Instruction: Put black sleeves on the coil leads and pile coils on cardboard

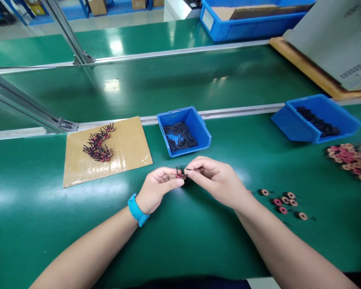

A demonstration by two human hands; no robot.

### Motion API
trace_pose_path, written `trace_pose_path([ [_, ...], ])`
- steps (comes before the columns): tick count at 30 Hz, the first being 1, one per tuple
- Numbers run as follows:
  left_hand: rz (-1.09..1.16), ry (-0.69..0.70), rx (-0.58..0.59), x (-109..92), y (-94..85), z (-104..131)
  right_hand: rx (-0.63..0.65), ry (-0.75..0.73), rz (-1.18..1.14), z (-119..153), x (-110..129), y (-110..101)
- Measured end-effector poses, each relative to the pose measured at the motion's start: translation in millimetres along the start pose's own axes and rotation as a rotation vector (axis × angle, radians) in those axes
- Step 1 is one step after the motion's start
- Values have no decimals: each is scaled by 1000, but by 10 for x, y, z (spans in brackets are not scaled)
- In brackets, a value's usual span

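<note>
Between the thumb and fingers of my left hand (158, 186) is a small ring-shaped wound coil (179, 175), pinkish-red with dark leads sticking up. My right hand (215, 178) meets it from the right, thumb and forefinger pinching a tiny black tube (187, 169) beside the coil's leads. Whether the tube is on a lead, I cannot tell. Just beyond the hands stands a blue bin (203, 138) with many short black tubes (182, 136). To the left, several similar coils (99, 146) with upright dark leads lie clustered on a brown cardboard sheet (129, 148).
Loose coils (284, 202) lie right of my right forearm, with a larger pile (349, 160) at the right edge. Another blue bin (297, 124) holds black parts. A metal rail (237, 111) crosses behind the bins on the green table (93, 216); a metal post (27, 104) rises at left.
</note>
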State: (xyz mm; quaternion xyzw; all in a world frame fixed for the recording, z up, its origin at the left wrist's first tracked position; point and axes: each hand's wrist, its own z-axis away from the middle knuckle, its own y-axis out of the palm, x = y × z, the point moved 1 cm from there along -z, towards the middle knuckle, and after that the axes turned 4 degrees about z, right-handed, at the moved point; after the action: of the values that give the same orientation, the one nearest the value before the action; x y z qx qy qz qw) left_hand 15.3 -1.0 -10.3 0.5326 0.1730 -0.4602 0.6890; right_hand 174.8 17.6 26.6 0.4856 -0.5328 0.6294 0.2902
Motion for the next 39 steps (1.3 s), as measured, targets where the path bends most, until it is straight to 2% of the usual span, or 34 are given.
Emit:
trace_pose_path([
  [4, -10, 7, 18, -3, 4, 4, 9, -71, 201, 2, 41, -86],
  [7, -5, -2, 19, -12, 17, 3, -36, -100, 283, -4, 61, -167],
  [11, 18, -22, 9, -17, 31, -2, -188, 23, 97, -6, 41, -192],
  [13, 17, -20, 12, -14, 28, -4, -284, 92, -60, 2, 22, -142],
  [16, 5, -10, 17, -6, 12, -6, -405, 122, -215, 18, 21, -29],
  [22, -5, 2, 29, -3, 1, -3, -483, 95, -223, 41, 75, 61],
  [36, 13, 7, 52, 7, 7, -16, -448, 67, -135, 64, 85, 52],
  [39, -9, 15, 60, 13, -4, -16, -371, 64, -44, 74, 61, 39],
])
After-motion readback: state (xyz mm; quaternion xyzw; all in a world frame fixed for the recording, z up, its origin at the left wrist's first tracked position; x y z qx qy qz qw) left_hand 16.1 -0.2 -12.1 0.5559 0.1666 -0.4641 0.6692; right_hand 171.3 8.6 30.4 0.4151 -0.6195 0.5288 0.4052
